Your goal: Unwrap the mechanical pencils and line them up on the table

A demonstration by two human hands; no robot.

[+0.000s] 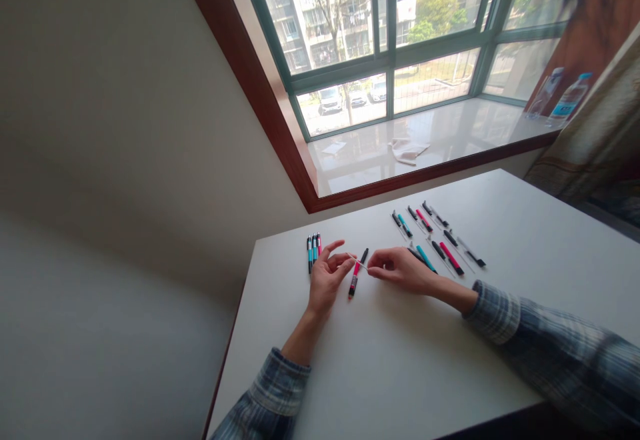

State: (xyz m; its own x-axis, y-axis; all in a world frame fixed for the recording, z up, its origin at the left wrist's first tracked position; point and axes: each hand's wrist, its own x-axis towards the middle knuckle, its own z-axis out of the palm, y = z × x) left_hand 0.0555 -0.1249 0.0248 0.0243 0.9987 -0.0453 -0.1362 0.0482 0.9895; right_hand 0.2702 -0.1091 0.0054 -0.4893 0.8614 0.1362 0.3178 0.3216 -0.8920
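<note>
Between my two hands stretches a thin, pale pen refill point(358, 262). My left hand point(327, 277) pinches its left end between thumb and forefinger, the other fingers loosely curved. The right-hand end is in the pinched fingertips of my right hand point(395, 269). Beneath the refill a pink and black pen barrel point(355, 280) lies slanted on the white table point(320, 387), with a black pen part point(365, 255) at its upper end. Just beyond my left hand, several assembled pens point(309, 253) lie side by side, partly hidden by my fingers.
Past my right hand lie sets of separated pen parts, among them a pink barrel point(451, 259) and a teal barrel point(427, 259), partly behind my hand. A windowsill point(360, 167) with a crumpled cloth point(407, 151) and bottles point(570, 100) borders the far side. A wall point(125, 193) stands left.
</note>
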